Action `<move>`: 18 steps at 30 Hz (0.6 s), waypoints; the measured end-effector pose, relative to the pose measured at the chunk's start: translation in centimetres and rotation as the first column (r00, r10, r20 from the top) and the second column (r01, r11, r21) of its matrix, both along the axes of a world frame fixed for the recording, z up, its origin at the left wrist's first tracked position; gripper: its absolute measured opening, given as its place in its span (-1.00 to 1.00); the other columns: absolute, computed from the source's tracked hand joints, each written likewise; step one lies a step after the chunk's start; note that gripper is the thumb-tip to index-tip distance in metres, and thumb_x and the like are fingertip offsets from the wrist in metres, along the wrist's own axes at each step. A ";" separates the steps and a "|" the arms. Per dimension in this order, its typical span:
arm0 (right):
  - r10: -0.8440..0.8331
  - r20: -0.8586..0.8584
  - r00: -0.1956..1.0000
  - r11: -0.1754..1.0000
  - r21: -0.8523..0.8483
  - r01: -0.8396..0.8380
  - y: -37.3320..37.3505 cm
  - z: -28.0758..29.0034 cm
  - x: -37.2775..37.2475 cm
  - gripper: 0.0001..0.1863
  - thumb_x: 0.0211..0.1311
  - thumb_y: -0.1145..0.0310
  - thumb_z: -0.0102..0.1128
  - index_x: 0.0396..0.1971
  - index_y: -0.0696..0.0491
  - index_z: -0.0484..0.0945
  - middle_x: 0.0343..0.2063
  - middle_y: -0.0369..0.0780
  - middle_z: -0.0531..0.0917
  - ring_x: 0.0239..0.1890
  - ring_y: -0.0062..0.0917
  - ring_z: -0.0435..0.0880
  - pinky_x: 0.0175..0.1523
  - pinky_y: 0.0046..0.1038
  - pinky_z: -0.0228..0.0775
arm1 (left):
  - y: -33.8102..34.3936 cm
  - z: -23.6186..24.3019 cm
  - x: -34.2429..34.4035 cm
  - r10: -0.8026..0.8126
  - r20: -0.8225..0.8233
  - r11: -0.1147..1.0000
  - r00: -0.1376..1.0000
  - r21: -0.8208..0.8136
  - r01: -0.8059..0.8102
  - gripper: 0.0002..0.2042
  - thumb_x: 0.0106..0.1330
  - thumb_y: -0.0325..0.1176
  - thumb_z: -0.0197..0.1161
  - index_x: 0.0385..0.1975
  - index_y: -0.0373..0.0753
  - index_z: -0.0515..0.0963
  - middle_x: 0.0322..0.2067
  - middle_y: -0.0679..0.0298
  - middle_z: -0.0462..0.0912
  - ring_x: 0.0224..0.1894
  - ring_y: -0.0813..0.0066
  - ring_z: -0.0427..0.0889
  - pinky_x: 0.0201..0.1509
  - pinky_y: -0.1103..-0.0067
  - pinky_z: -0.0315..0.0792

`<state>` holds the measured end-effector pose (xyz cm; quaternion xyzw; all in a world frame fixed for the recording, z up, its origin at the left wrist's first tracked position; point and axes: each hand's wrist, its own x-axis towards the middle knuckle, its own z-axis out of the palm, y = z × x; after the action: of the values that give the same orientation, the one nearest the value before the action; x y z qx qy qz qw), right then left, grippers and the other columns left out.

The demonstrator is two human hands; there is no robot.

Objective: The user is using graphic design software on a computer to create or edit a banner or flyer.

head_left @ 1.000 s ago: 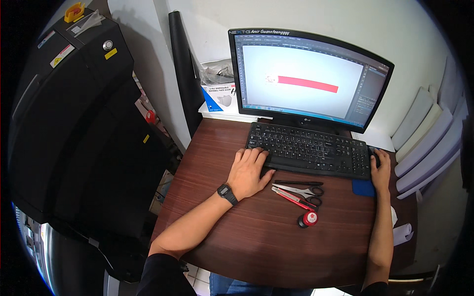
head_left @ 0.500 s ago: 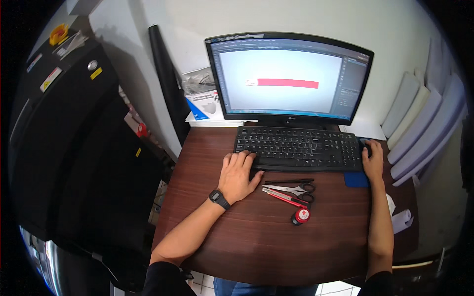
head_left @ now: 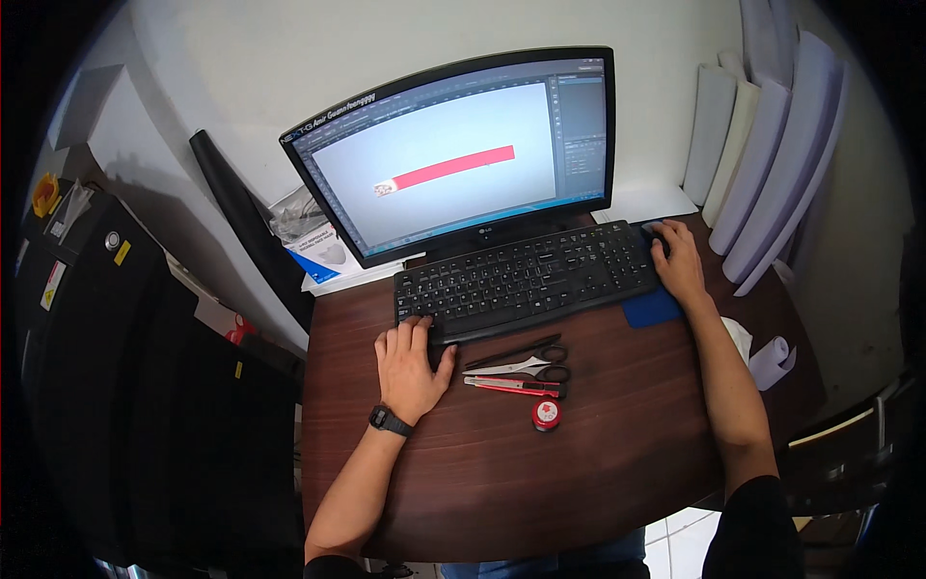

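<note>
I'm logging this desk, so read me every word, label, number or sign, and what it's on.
I won't copy wording out; it stands here:
Monitor: white lettering, upper-left frame; mark, lower frame.
Screen: menus, too small.
White box: print, blurred.
Keyboard: legends, too small.
Round red item: marking, too small.
Black machine: labels, too small.

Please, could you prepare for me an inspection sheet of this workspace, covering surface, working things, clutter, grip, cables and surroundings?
Surface: dark wood-grain desk, items mostly toward the far side.
Working things: black keyboard before the monitor, which shows a red strip; dark mouse right of the keyboard.
Clutter: pen, scissors, red cutter and small red-topped round object below the keyboard.
Grip: left hand open, fingers at the keyboard's near-left corner; right hand on the mouse.
Cables: nothing seen.
Surroundings: large black machine at left; pale upright rolls at right, by the wall.
</note>
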<state>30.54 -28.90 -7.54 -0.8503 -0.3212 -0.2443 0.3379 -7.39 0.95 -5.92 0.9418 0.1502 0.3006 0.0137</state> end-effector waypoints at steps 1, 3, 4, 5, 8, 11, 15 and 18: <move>-0.007 0.000 1.000 1.000 -0.001 0.007 -0.3 -0.1 0.1 -0.68 0.36 0.36 0.21 0.06 0.10 0.68 0.15 -0.04 0.61 0.21 -0.07 0.58 0.32 -0.18 0.44 | -0.1 -0.1 0.1 0.005 0.000 1.000 1.000 0.003 -0.005 -0.46 0.24 -0.22 0.45 0.18 -0.32 0.52 0.10 0.05 0.56 0.15 0.04 0.49 0.33 0.20 0.25; -0.024 0.015 1.000 1.000 0.021 0.024 -1.0 -0.1 0.3 -0.71 0.36 0.35 0.22 0.01 0.10 0.70 0.13 -0.04 0.63 0.23 -0.08 0.57 0.33 -0.14 0.42 | -0.3 0.0 0.6 0.000 -0.005 1.000 1.000 -0.012 0.000 -0.46 0.25 -0.22 0.45 0.18 -0.32 0.52 0.09 0.05 0.57 0.15 0.04 0.50 0.32 0.20 0.26; -0.035 0.016 0.999 0.999 0.019 0.035 -1.1 -0.1 0.5 -0.71 0.36 0.35 0.22 0.01 0.10 0.70 0.13 -0.04 0.63 0.23 -0.08 0.57 0.33 -0.14 0.42 | -0.5 0.0 0.9 0.002 -0.010 1.000 1.000 -0.027 -0.002 -0.47 0.25 -0.22 0.44 0.18 -0.32 0.52 0.09 0.04 0.57 0.15 0.04 0.50 0.32 0.20 0.26; -0.005 0.127 0.992 1.000 0.020 0.002 -0.4 0.1 0.2 -0.73 0.36 0.34 0.24 -0.02 0.10 0.71 0.11 -0.05 0.65 0.25 -0.09 0.56 0.34 -0.12 0.38 | -0.5 0.4 0.4 -0.004 -0.015 1.000 1.000 -0.024 0.003 -0.47 0.25 -0.22 0.44 0.18 -0.32 0.52 0.09 0.04 0.57 0.15 0.04 0.50 0.32 0.20 0.26; 0.077 0.302 0.950 0.997 -0.012 -0.077 1.0 1.3 -1.7 -0.79 0.33 0.30 0.28 -0.21 0.11 0.74 0.08 -0.08 0.68 0.32 -0.12 0.53 0.43 -0.04 0.21 | 0.3 0.2 -0.4 0.016 0.001 1.000 1.000 0.006 -0.016 -0.46 0.25 -0.22 0.44 0.19 -0.32 0.52 0.07 0.03 0.58 0.14 0.03 0.52 0.32 0.18 0.27; 0.189 0.305 0.933 0.982 -0.072 -0.176 1.3 1.8 -2.4 -0.80 0.32 0.30 0.28 -0.34 0.14 0.71 0.07 -0.09 0.69 0.32 -0.12 0.53 0.44 -0.01 0.17 | 0.1 0.2 -0.2 0.013 0.003 0.999 1.000 0.031 -0.014 -0.45 0.24 -0.21 0.44 0.19 -0.33 0.51 0.07 0.03 0.58 0.14 0.03 0.52 0.33 0.18 0.26; 0.206 0.292 0.934 0.978 -0.071 -0.194 0.4 1.8 -2.2 -0.76 0.32 0.29 0.28 -0.41 0.17 0.67 -0.01 -0.09 0.73 0.29 -0.13 0.57 0.44 -0.04 0.19 | -0.2 0.1 0.5 0.005 -0.003 1.000 1.000 0.019 -0.005 -0.43 0.24 -0.20 0.45 0.20 -0.33 0.51 0.08 0.03 0.58 0.13 0.04 0.52 0.34 0.17 0.26; 0.209 0.236 0.949 0.977 -0.098 -0.191 0.5 1.3 -1.9 -0.79 0.32 0.30 0.28 -0.37 0.16 0.67 0.01 -0.10 0.72 0.25 -0.13 0.58 0.41 -0.08 0.23 | 0.0 -0.1 0.3 0.013 0.006 1.000 1.000 0.024 -0.013 -0.43 0.23 -0.20 0.46 0.20 -0.33 0.51 0.07 0.04 0.58 0.10 0.07 0.53 0.33 0.16 0.27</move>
<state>28.68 -28.42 -6.23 -0.7885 -0.4538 -0.2998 0.2872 -7.07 0.94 -5.99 0.9399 0.1527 0.3054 0.0010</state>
